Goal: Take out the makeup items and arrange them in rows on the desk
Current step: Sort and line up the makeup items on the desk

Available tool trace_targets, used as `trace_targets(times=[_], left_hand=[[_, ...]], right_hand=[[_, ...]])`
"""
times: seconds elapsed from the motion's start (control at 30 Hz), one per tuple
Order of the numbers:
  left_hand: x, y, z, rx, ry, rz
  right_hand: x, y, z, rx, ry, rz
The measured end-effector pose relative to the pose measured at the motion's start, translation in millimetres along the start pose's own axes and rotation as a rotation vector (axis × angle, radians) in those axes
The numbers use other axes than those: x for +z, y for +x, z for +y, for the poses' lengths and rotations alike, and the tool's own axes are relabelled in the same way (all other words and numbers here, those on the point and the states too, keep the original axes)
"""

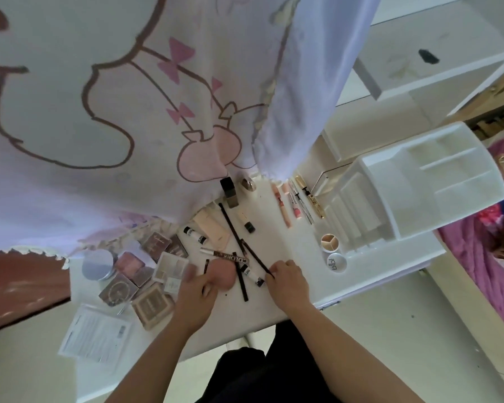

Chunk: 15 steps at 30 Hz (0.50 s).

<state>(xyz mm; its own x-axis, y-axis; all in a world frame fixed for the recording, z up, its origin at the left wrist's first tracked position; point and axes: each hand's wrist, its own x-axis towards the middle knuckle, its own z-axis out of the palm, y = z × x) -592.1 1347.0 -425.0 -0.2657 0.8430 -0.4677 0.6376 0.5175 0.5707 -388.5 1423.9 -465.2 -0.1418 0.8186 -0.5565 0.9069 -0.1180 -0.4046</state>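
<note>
The white organiser (413,193) at the far right of the worktop (288,242) looks empty; the makeup lies loose left of it. Your right hand (285,279) pinches a thin black pencil (255,257), probably to straighten it. Your left hand (194,292) fingers, blurred, touch the pink sponge (223,274); their grip I cannot tell.

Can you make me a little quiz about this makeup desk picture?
1. True or false: the white organizer looks full of makeup.
2. What do the right hand fingers pinch? A) a thin black stick B) the gold tube C) the round silver tin
3. Fill in: the left hand rests at the pink ____.

Key: 1 false, its compartments look empty. 2 A. 3 sponge.
</note>
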Motion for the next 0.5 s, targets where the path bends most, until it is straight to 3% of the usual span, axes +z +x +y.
trace_targets(times=[0.3, 0.5], left_hand=[[-1, 5, -35, 0.115, 0.283, 0.008], [9, -7, -49, 0.123, 0.398, 0.012]], right_hand=[[-5, 0, -9, 0.007, 0.088, 0.013], [4, -10, -19, -0.182, 0.049, 0.125]])
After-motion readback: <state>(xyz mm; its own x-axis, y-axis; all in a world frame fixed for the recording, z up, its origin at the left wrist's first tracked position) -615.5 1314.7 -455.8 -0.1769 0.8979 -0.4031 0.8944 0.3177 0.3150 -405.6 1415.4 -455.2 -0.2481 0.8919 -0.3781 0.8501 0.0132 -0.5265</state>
